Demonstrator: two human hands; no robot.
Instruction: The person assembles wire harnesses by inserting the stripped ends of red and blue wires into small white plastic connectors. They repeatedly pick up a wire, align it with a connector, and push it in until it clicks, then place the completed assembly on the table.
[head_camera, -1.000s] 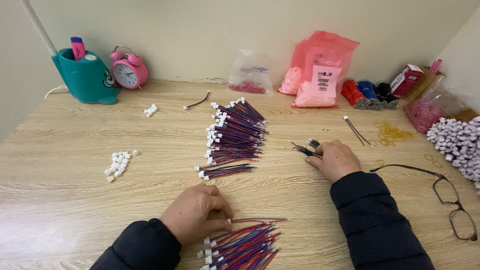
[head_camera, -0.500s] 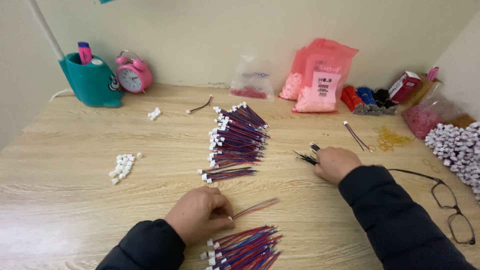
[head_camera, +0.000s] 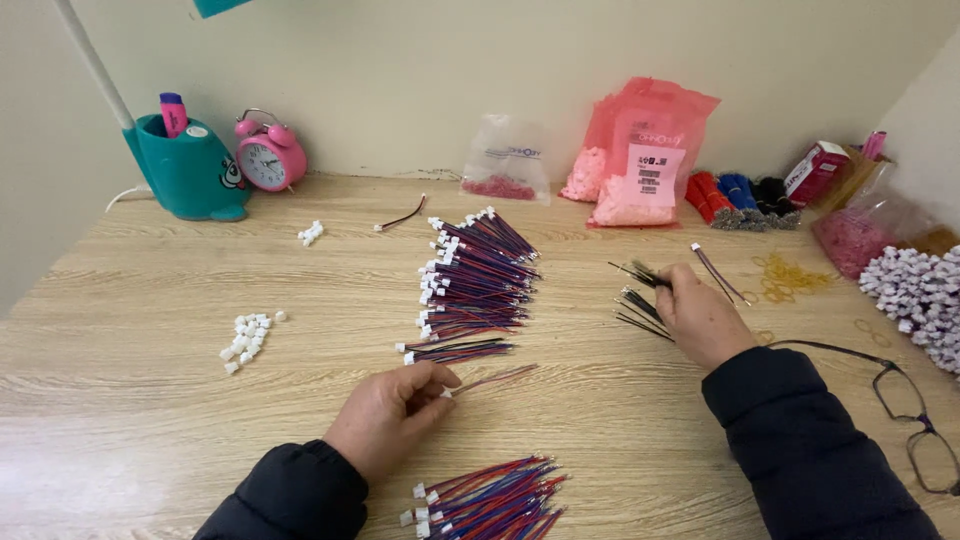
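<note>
Item: 1 thin red-and-blue wire lead with white plug (head_camera: 492, 379), low over the wooden surface (head_camera: 150, 300), pinched at its plug end by the left hand (head_camera: 392, 415); right hand (head_camera: 700, 315) grasps loose black wires (head_camera: 640, 310); likely light, limp, best held by the stiff plug.

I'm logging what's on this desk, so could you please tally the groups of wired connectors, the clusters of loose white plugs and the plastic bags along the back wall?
Groups of red-blue wired connectors: 3, big fan, small bundle, near pile
Clusters of loose white plugs: 2, and
Plastic bags at the back wall: 2, clear, pink
Total: 7
</note>
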